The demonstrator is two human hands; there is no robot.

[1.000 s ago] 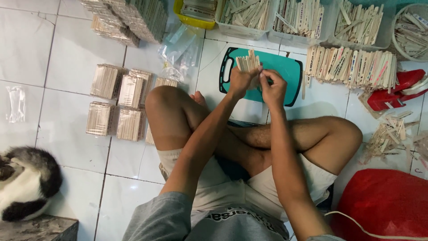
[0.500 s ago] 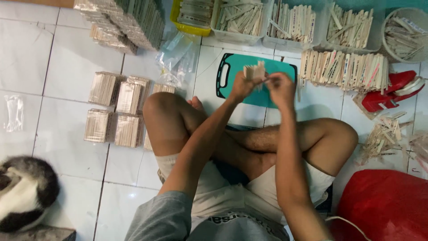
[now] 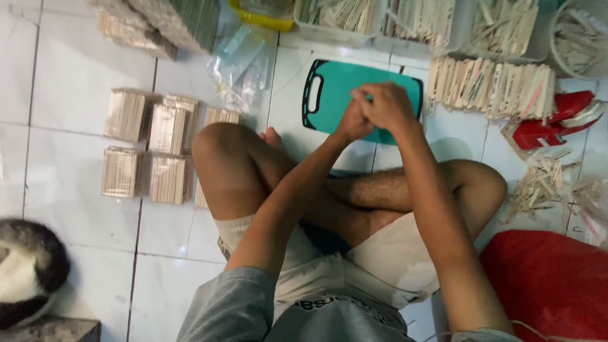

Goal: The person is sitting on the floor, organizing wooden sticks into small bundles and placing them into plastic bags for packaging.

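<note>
I sit cross-legged on a white tiled floor. My left hand and my right hand are pressed together over a teal cutting board. They close around a small bundle of wooden sticks, which the fingers almost fully hide. The right hand lies on top, covering the left hand's fingers. My bare knees frame the board on both sides.
Several wrapped bundles of sticks stand at the left, with clear plastic bags behind them. A row of loose sticks and trays of sticks line the back. A red sandal, a red sack and a cat lie nearby.
The stick bundle stood out above my fingers before; now both hands have closed over it and dropped lower onto the board. The view has shifted slightly.
</note>
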